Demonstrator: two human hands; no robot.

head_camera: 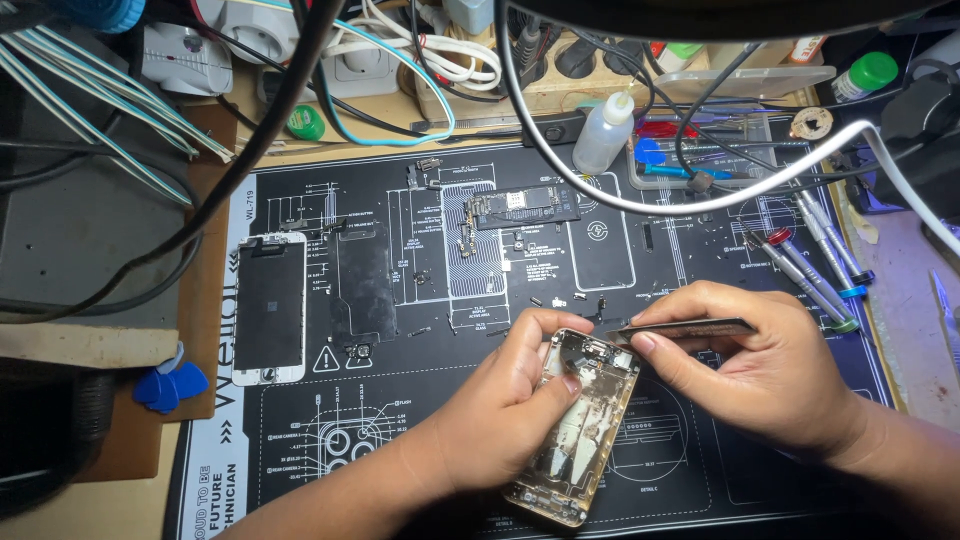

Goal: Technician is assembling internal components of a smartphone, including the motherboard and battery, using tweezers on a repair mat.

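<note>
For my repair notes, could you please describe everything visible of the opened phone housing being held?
The phone housing is a gold-edged metal rear shell, open side up, with no screen, showing silvery plates and small parts inside. It lies tilted diagonally over the black repair mat. The left hand grips its upper left edge; the right hand holds flat tweezers at its top end.

Tweezers' (690, 328) tip hidden inside phone housing (580, 430).

1. Black work mat (690, 480) w/ white diagrams, on bench.
2. On mat: phone screen (269, 308), dark plate (363, 283), circuit board (522, 207), screwdrivers (810, 275), small screws.
3. Blue picks (170, 385) left of mat.
</note>
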